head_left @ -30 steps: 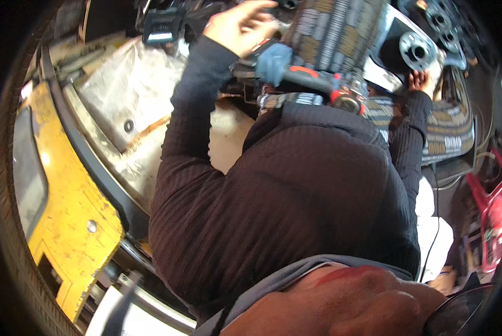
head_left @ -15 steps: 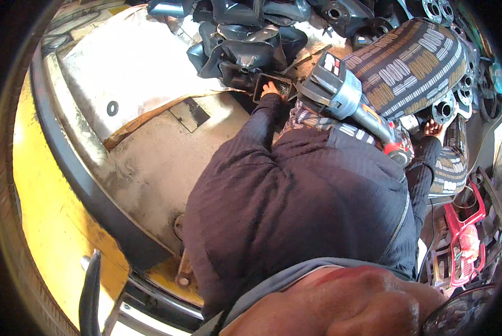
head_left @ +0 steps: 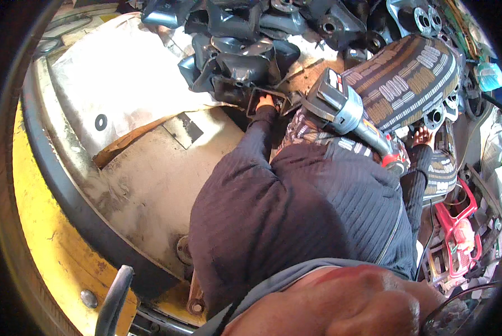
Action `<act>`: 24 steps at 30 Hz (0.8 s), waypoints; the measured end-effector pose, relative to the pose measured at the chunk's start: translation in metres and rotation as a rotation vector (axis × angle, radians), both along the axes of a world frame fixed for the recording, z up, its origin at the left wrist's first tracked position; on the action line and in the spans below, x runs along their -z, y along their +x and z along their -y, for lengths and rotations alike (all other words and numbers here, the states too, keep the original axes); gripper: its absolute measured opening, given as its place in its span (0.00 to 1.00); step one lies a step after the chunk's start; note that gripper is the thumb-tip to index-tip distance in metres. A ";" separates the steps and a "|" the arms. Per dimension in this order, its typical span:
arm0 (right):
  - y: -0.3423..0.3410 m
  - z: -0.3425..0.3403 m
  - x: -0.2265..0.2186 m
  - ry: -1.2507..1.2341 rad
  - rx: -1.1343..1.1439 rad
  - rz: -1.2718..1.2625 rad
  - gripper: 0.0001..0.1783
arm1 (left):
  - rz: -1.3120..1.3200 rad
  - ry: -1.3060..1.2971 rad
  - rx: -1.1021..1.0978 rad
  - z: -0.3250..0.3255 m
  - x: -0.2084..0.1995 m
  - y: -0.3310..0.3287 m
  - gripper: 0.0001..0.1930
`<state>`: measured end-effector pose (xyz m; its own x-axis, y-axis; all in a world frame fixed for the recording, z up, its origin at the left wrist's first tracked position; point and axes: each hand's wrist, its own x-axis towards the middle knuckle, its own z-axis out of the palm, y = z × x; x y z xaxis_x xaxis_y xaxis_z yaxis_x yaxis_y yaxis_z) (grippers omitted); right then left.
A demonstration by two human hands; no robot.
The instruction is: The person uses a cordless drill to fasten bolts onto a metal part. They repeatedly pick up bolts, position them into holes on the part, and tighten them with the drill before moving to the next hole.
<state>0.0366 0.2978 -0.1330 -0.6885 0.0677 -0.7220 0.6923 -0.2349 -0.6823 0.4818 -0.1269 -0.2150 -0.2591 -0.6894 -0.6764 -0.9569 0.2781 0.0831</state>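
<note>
My left hand [head_left: 265, 102] reaches into a small dark open box [head_left: 252, 106], its fingertips partly hidden by the near wall and the hand itself. Small metal pieces show beside the fingers. Over my right thigh, my right hand [head_left: 423, 138] has its fingers against the underside of a black flanged part [head_left: 434, 117] with a round hole. Between the two hands a cordless power tool [head_left: 349, 115], grey and black with a red end, lies across my lap on the patterned cloth [head_left: 405, 78].
Several black moulded parts [head_left: 245, 64] are heaped beyond the box. To the left lie a white sheet [head_left: 122, 73] with a black ring [head_left: 101, 122] on it, a beige surface [head_left: 150, 179] and a curved yellow edge [head_left: 55, 235]. A pink-red frame [head_left: 461, 235] stands at right.
The whole view has shifted slightly. My left hand sits a little deeper in the box, covering more of the small pieces. My right hand stays by the black flanged part.
</note>
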 end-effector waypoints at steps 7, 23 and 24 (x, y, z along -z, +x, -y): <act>0.001 0.000 0.000 -0.038 0.101 -0.007 0.20 | 0.073 0.095 -0.056 0.009 0.005 -0.002 0.33; -0.001 0.005 -0.114 -0.374 -0.041 -0.400 0.18 | -0.091 0.094 -0.036 0.022 0.009 0.008 0.22; 0.000 0.018 -0.136 -0.387 -0.070 -0.434 0.17 | -0.111 0.074 -0.037 0.022 0.007 0.011 0.22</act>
<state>0.0363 0.2797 0.0025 -0.9201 -0.2008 -0.3362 0.3916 -0.4876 -0.7804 0.4931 -0.1490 -0.2215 -0.3105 -0.6490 -0.6945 -0.9502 0.2317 0.2083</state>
